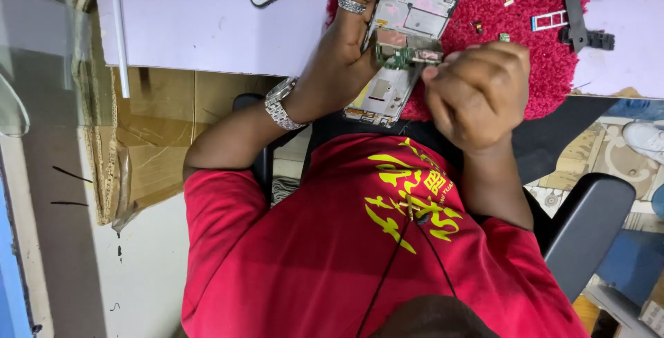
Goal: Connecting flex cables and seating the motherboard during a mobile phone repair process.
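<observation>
The left hand (346,47) is wrapped around an opened phone frame (408,33), its long axis running away from the body above a red mat (553,68) on the tabletop (207,26). The right hand (481,89), fingers pinched together (what they pinch is hidden), sits just right of the green circuit board (398,56) at mid-frame.

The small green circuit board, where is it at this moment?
In the head view, the green circuit board sits across the middle of the opened phone frame, between the left hand holding the frame and the right hand, above the red mat.
</observation>
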